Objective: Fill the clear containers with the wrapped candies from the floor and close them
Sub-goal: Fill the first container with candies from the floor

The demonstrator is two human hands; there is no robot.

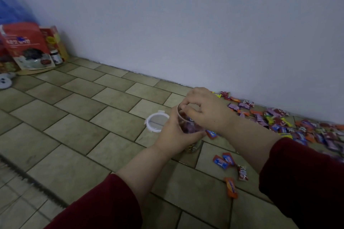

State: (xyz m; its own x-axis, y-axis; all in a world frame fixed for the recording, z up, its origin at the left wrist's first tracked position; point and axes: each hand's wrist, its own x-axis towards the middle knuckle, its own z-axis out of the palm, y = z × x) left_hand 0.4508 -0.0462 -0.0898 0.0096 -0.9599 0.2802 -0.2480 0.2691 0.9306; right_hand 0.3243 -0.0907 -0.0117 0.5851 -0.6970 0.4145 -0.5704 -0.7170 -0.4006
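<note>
- Above the tiled floor [93,117], the left hand [174,134] grips the clear container [186,124], which is partly filled.
- The right hand [206,111] curls over its open mouth; whether it pinches anything cannot be told.
- The lid [156,121] lies on the floor just left of the container; wrapped candies [297,128] are scattered to the right.

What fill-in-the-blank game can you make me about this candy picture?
The ____ hand grips the clear container.
The lid lies on the tiled ____.
The big candy pile lies along the ____.
Both sleeves are dark ____.
Missing words: left, floor, wall, red.
</note>
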